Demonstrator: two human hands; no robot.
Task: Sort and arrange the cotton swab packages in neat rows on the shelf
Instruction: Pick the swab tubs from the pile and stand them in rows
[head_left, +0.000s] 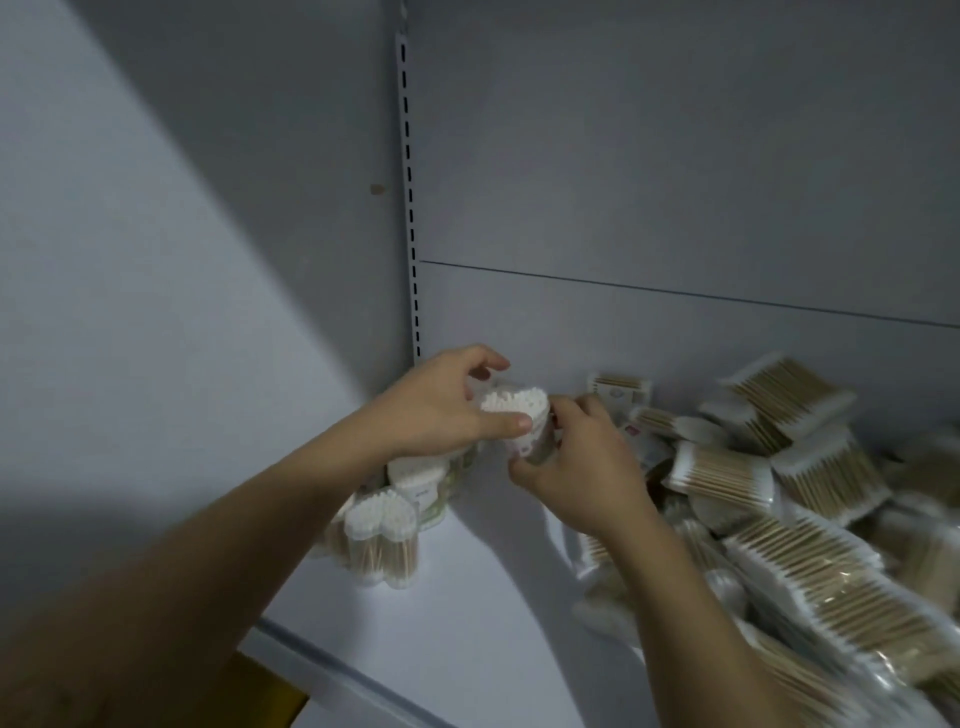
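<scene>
By the look of it, the sorting has barely begun. At the far left corner of the white metal shelf (493, 597), close to the grey side wall, stands a short row of clear plastic packs of wooden-stemmed cotton swabs (382, 535). They stand on end with the white tips up, and the row runs from near to far. I count perhaps three, the farther ones partly hidden behind a forearm.

The pack being placed, a clear upright package of white-tipped cotton swabs (519, 418), is at the far end of that row, near the grey back panel (675, 197). The left grip (447, 410) grasps it from the left, thumb across its near face and fingers curled over the far side. The right grip (576, 467) pinches its right side lower down. Whether its base touches the shelf I cannot tell.

Most of the work remains. A loose heap of flat clear cotton swab packages (779, 493) covers the right half of the shelf, tilted and lying across one another from the back panel to the near edge.

A small pale label (422, 491) shows on one standing pack, and a printed label (618, 387) on a package at the far side of the heap. Both are too blurred to read, and no brand can be made out.
</scene>
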